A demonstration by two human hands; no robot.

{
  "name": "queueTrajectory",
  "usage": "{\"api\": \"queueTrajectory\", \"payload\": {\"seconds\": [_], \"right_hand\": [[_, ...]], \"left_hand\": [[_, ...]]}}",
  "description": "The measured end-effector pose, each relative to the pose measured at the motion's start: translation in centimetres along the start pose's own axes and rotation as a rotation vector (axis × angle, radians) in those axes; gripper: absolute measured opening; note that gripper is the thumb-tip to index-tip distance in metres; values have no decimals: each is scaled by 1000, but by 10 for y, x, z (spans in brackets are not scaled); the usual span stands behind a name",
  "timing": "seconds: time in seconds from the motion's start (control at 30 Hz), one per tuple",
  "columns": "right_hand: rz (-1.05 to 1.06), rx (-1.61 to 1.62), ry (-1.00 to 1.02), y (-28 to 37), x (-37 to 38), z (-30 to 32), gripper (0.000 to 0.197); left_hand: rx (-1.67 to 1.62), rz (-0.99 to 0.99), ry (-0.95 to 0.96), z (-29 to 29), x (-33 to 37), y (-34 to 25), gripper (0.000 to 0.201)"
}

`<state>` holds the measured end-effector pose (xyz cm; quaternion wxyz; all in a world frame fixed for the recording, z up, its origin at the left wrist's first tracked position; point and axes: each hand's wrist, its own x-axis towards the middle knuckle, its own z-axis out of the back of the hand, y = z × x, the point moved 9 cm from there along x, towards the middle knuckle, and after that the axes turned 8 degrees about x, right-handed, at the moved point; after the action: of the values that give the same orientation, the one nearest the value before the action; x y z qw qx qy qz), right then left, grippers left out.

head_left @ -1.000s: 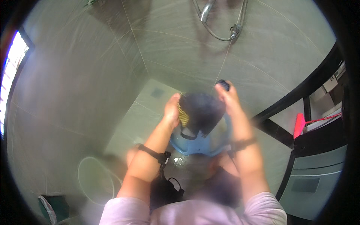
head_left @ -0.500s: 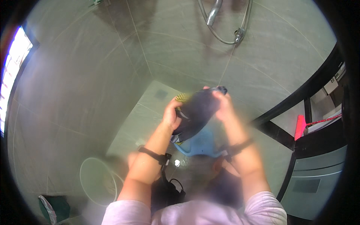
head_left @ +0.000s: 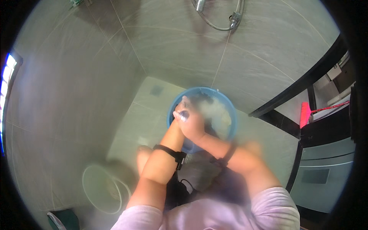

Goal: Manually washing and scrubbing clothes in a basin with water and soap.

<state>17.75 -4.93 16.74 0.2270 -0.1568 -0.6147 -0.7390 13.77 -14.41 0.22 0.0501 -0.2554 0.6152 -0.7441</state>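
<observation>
Both my hands are pressed together over the left part of a round blue basin (head_left: 234,126). My right hand (head_left: 194,123) is closed and crosses over my left hand (head_left: 178,114), hiding most of it. A small bunch of dark cloth (head_left: 184,114) pokes out between the closed fingers. More dark cloth lies in the basin below, partly hidden by my hands and forearms. Pale, cloudy water or suds (head_left: 218,113) fill the basin's right side.
A pale, translucent bucket (head_left: 100,188) stands at the lower left, near a dark green item (head_left: 65,219). A shower hose (head_left: 216,27) hangs on the far wall. To the right are a black door frame (head_left: 285,103) and a pink squeegee-like head (head_left: 305,115) on a red handle.
My hands have come down and together from holding the dark cloth spread apart in the air. The cloth is now bunched at the basin, whose opening shows more fully.
</observation>
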Motion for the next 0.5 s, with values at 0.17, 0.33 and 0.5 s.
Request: {"api": "queueTrajectory", "payload": {"seconds": [0.17, 0.33, 0.5], "right_hand": [[-456, -104, -251, -101, 40, 90, 25], [-107, -159, 0, -41, 2, 55, 30], [-367, -375, 64, -126, 62, 65, 37]], "left_hand": [[-737, 951, 348, -117, -42, -5, 52], [-1408, 871, 505, -124, -37, -38, 33], [-506, 207, 548, -74, -15, 13, 34]]}}
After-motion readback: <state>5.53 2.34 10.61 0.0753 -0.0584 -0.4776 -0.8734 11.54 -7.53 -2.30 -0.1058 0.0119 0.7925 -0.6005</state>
